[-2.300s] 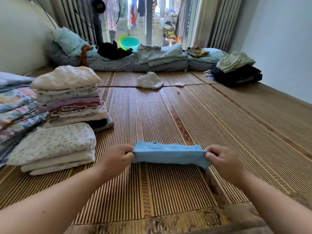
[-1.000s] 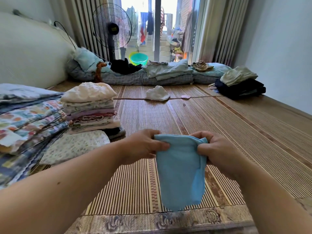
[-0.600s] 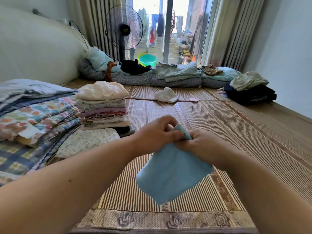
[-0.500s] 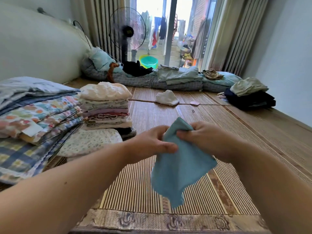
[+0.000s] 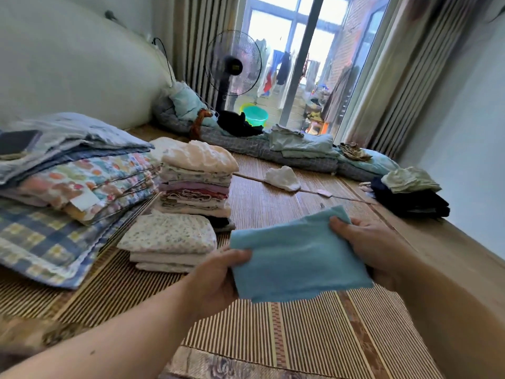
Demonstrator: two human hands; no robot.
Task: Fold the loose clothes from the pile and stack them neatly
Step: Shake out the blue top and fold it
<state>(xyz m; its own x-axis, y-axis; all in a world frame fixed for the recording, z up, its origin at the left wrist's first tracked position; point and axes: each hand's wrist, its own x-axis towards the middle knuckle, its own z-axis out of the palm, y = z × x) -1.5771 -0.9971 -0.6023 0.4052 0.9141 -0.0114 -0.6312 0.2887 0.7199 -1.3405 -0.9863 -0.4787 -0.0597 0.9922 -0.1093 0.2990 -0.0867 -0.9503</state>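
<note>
Bedding [image 5: 68, 187] lies folded at far left on the woven mat [image 5: 300, 337]. Beside it is a tall stack of folded clothes [image 5: 196, 187], with a low floral stack [image 5: 169, 239] in front, near the left hand.

Left hand [image 5: 218, 277]: thumb on top, fingers going under and mostly hidden, pinching the left edge of the blue cloth [image 5: 297, 258].

Cloth is held flat in the air above the mat, between the two hands. It is folded to a small rectangle; the lower edge is ragged and the layers are not quite flush. Judged light, soft and limp, with a slightly fuzzy nap, so little slip risk. It would likely sag and fall open if held by one corner. Best taken at opposite short edges with all layers pinched together.

Right hand [image 5: 374, 247]: thumb over the far right corner, fingers beneath, clamped on the cloth. Both forearms reach forward, wrists turned inward.

Farther right, well apart, sits a dark pile [image 5: 410, 198] topped by a pale green garment [image 5: 410, 180].
</note>
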